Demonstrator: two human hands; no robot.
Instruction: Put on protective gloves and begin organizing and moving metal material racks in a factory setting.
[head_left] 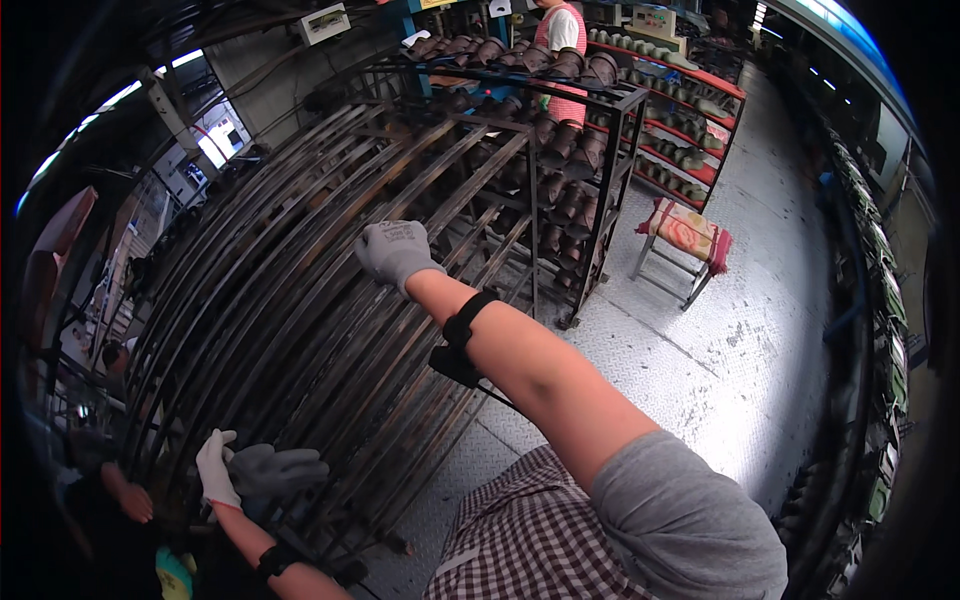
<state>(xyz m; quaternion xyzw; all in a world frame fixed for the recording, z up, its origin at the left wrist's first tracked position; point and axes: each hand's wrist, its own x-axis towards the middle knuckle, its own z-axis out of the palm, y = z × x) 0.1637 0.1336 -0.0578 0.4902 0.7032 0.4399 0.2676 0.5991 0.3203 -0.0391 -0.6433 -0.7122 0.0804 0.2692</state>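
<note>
Rack (pixel 533 215) stands beside the curled right grip (pixel 397 252), hold unclear, and the extended, empty left grip (pixel 258 470).

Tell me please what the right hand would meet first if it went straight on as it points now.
Probably the dark metal rack; depth is unclear, and the right hand may already be touching it.

A dark metal rack (pixel 300 240) bars the right hand's (pixel 395 250) way; I see slim gaps through it. A cloth-topped stool (pixel 687 240) obstructs the aisle (pixel 770 340) rightward.
</note>
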